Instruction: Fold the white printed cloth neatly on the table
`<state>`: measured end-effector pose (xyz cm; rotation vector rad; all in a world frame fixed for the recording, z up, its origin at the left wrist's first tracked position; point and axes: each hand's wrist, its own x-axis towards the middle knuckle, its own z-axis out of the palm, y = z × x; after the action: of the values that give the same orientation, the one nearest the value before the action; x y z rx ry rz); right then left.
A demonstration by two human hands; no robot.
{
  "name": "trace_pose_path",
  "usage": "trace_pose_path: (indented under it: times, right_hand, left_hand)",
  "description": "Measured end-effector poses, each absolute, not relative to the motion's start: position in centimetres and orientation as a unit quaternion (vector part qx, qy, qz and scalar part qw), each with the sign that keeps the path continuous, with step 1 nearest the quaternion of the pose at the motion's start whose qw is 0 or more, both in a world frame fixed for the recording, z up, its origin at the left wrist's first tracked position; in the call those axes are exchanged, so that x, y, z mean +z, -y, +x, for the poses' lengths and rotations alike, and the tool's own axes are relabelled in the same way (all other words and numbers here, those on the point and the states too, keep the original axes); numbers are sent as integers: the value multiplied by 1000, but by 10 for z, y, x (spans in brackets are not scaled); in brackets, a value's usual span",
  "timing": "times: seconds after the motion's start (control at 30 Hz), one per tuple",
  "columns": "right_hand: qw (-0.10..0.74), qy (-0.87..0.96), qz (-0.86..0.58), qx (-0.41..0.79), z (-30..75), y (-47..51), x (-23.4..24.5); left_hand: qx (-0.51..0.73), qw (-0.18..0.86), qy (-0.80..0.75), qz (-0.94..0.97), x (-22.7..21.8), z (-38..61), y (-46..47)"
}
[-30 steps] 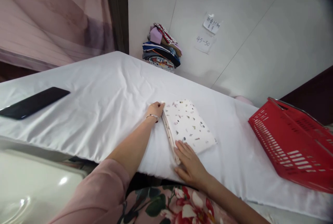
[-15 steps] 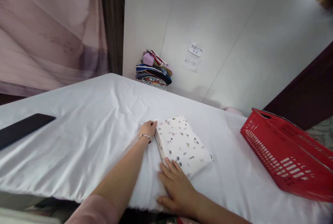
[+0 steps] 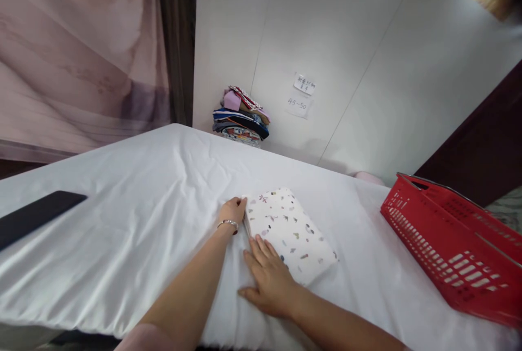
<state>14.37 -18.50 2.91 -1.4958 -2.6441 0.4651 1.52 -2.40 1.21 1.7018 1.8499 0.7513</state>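
Observation:
A folded white cloth (image 3: pixel 291 231) with small coloured prints lies on the white-covered table, in front of me. My left hand (image 3: pixel 233 212), a bracelet on its wrist, is at the cloth's far left corner with its fingers closed on the edge; the fingertips are partly hidden. Nearer to me, my right hand (image 3: pixel 269 277) lies flat with fingers spread. Its fingertips rest on the left edge of the cloth, and its thumb points left over the sheet.
On the right stands a red plastic basket (image 3: pixel 444 248). A dark flat object (image 3: pixel 36 215) lies at the left. Beyond the table's far edge is a stack of folded garments (image 3: pixel 240 117) by the wall, with paper notes (image 3: pixel 299 95) beside it. A pink curtain (image 3: pixel 81 57) hangs at left.
My right hand has slid forward along the cloth's left edge, closer to my left hand. The left hand stays at the corner. The view has tilted slightly upward.

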Motion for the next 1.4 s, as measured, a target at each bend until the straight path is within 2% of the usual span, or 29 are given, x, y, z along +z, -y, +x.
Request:
trace_pose_path:
  times: [0.23,0.37,0.43,0.5,0.57,0.7,0.8,0.87,0.97,1.07,1.2,1.3,1.4]
  right_hand:
    - [40,869,-470,151,147,186,30]
    - [47,871,-468,141,145,186,27]
    - [54,870,-471,135,144,187,25]
    - [61,867,-476,131,143,187,25]
    - [66,865,-478,137,144,188,27]
    - [69,874,-440,197,152,187,35]
    - [110,872,-411,243,167,178,39]
    - [168,847,-448,233,180,163,40]
    - [223,793,-546,150,201,130,41]
    - [160,773,-609,85,216,97,36]
    - [66,755,-645,100,227,75,19]
    - [88,758,-636,116,236,68,11]
    - [177,723,-655,129,250,55,13]
  left_hand:
    - [280,244,-683,629,9,17,25]
    - [330,129,-661,662,11,19,31]
    - [353,61,-599,716,11,23,36]
    - [345,39,-522,779,9,28,39]
    - [304,56,-488,817,3,33,40]
    - [229,111,-532,808,-10,37,38]
    - [217,128,-546,799,-13,36,37]
    - [214,133,-545,800,-12,36,38]
    - [208,135,-547,800,-9,35,39]
    - [200,140,-549,800,-6,35,40]
    - [195,153,-546,800,-2,35,41]
    - [191,159,-549,798,-1,35,42]
    - [191,156,-550,798,-3,35,41]
